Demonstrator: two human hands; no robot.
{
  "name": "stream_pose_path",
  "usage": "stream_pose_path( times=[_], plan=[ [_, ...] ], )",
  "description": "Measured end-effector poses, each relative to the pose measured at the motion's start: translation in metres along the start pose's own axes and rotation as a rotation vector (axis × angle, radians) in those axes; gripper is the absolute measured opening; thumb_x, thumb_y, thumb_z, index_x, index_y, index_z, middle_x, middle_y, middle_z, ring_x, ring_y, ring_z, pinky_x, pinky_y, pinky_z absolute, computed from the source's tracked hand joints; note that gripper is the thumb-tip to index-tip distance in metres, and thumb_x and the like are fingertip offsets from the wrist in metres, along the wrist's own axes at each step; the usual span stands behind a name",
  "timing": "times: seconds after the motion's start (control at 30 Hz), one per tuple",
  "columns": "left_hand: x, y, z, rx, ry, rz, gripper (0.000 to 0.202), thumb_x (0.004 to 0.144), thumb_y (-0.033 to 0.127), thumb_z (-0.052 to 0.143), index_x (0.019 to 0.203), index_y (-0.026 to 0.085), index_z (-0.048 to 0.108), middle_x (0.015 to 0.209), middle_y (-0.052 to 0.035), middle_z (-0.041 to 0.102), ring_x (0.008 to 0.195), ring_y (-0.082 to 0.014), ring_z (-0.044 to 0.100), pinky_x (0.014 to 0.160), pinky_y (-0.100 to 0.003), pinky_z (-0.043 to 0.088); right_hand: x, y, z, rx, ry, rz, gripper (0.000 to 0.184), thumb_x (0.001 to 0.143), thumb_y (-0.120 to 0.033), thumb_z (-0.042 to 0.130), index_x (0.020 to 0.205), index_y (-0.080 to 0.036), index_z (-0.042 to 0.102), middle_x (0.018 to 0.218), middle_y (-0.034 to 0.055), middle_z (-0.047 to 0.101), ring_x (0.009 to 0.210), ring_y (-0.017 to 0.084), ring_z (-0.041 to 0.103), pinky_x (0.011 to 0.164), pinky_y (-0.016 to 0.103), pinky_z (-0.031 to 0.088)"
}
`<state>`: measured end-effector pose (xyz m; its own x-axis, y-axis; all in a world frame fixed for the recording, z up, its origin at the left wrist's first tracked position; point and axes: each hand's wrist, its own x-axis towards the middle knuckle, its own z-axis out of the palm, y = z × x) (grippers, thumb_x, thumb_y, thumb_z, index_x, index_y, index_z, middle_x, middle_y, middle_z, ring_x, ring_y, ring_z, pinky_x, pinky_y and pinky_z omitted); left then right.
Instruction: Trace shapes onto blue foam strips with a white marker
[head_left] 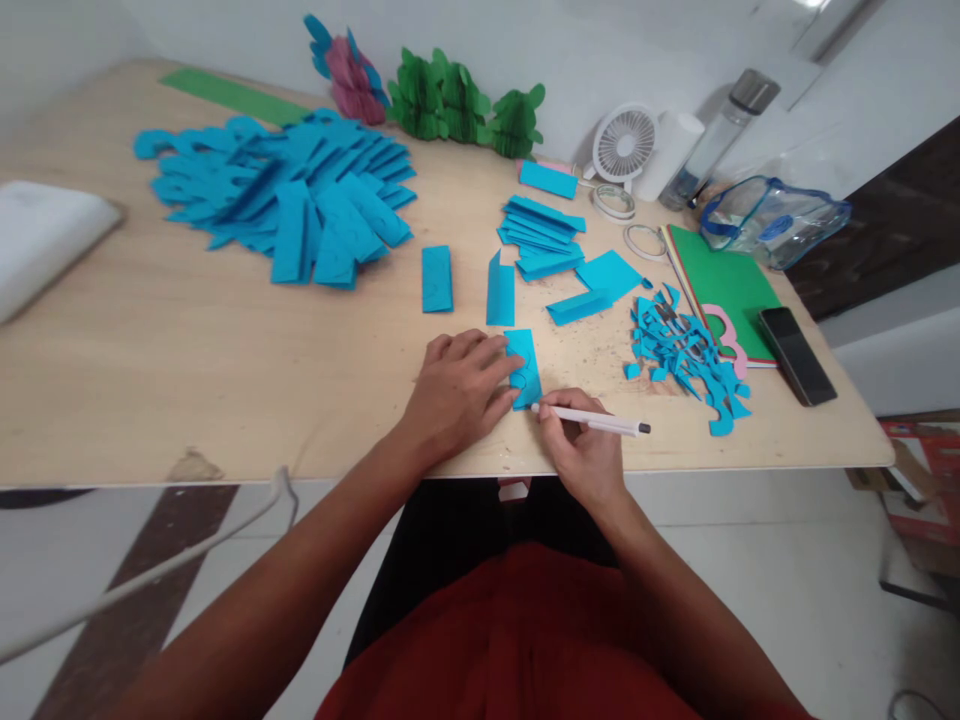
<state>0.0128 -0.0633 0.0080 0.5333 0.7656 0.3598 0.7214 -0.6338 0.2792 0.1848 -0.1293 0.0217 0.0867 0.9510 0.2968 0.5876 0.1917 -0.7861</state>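
Observation:
Near the table's front edge lies a folded blue paper (529,378) with a curved line drawn on it. My left hand (461,392) lies flat with fingers spread, its fingertips pressing on that paper's left side. A white pen (596,418) is pinched in my right hand (583,445), its tip at the paper's lower right corner. Just beyond are a folded blue strip (437,280) and another, partly opened blue strip (501,292).
A big pile of blue paper pieces (277,185) covers the left back. To the right lie blue scraps (679,345), a pink paper cutout (726,338), a green pad (724,285) and a phone (798,355). A small fan (624,143) and a bottle (716,140) stand behind.

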Motion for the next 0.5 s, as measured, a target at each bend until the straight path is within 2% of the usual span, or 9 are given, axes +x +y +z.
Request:
stream_pose_path(
  times=[0.5],
  plan=[
    [0.0003,-0.0003,0.0004,0.015,0.009,0.01,0.031,0.094,0.033,0.047,0.115,0.022,0.068,0.129,-0.0118,0.065,0.12,-0.0339,0.053,0.095,-0.052,0.037,0.0,-0.0012,0.0001,-0.042,0.02,-0.012,0.01,0.087,-0.024,0.054,0.08,-0.023,0.061,0.075,0.0027,0.07,0.074,0.019,0.066,0.071,0.035,0.049]
  ],
)
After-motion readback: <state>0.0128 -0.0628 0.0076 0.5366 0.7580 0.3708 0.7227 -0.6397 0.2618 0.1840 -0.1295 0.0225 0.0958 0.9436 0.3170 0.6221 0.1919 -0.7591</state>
